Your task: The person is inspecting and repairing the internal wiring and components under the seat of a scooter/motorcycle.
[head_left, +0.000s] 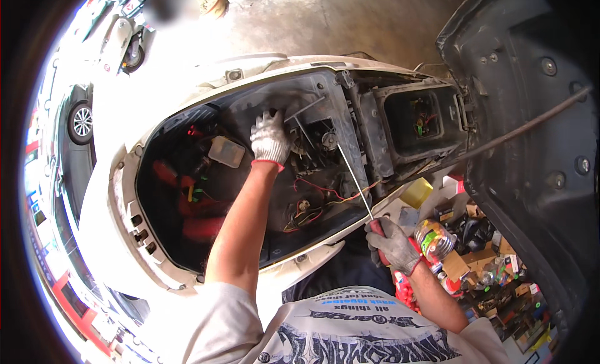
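Both of my hands wear pale knitted work gloves. My left hand (pixel 270 137) reaches into the open under-seat bay (pixel 262 89) of a white scooter, its fingers curled near the far wall; a dark blur at the fingertips hides what they hold, if anything. Right beside those fingers, a T-handle wrench (pixel 305 107) stands with its shaft down among the engine parts. My right hand (pixel 395 245), at the bay's near right edge, is closed round the red handle of a long screwdriver (pixel 355 181). The screwdriver's thin shaft points away, its tip by a round metal part (pixel 329 139).
Loose red and yellow wires (pixel 337 198) cross the bay. A clear box (pixel 226 152) sits inside, left of my arm. The raised black seat (pixel 531 132) and a rusty rod (pixel 531 123) stand at right. Below lie boxes, parts and a plastic jar (pixel 434 239).
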Available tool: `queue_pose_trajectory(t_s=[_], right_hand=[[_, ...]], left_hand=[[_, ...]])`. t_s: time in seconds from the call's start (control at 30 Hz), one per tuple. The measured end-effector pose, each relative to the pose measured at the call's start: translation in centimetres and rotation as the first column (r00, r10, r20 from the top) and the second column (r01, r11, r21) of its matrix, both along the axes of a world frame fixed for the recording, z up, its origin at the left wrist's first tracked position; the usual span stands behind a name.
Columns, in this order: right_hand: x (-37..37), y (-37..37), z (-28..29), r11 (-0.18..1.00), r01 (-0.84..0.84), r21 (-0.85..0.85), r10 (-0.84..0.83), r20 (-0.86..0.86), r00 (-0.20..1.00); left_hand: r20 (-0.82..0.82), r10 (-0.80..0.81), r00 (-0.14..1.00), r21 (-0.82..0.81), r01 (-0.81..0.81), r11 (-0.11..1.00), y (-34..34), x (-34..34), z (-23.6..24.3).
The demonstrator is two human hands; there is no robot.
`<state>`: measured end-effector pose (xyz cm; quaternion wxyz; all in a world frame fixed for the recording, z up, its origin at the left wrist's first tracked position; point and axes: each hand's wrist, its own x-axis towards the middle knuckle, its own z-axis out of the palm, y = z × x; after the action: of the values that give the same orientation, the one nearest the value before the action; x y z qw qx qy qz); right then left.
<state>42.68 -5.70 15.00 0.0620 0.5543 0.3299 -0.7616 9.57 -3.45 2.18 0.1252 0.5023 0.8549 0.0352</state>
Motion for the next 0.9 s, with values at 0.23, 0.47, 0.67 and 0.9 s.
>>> queue_pose_trajectory(t_s=[0.23,0.47,0.67,0.9], right_hand=[[3.9,-4.0,0.0,0.753,-0.162,0.638,0.162,0.058,0.985],[9.7,-14.6,0.9,0.795,0.305,0.524,-0.434,0.139,0.890],[17.6,-36.4,-7.2,0.392,0.870,0.299,-0.905,0.293,0.307],[14.1,-66.7,-7.9,0.112,0.963,0.244,-0.790,0.609,-0.063]], left_hand=[[0.358,-0.020,0.933,0.061,-0.003,0.998,-6.0,5.2,2.9],[0.606,-0.271,0.748,-0.149,0.441,0.885,-13.0,13.6,5.4],[0.337,-0.468,0.817,-0.214,0.551,0.807,-16.1,17.0,9.6],[0.328,-0.550,0.768,-0.129,0.613,0.779,-16.9,16.3,6.5]])
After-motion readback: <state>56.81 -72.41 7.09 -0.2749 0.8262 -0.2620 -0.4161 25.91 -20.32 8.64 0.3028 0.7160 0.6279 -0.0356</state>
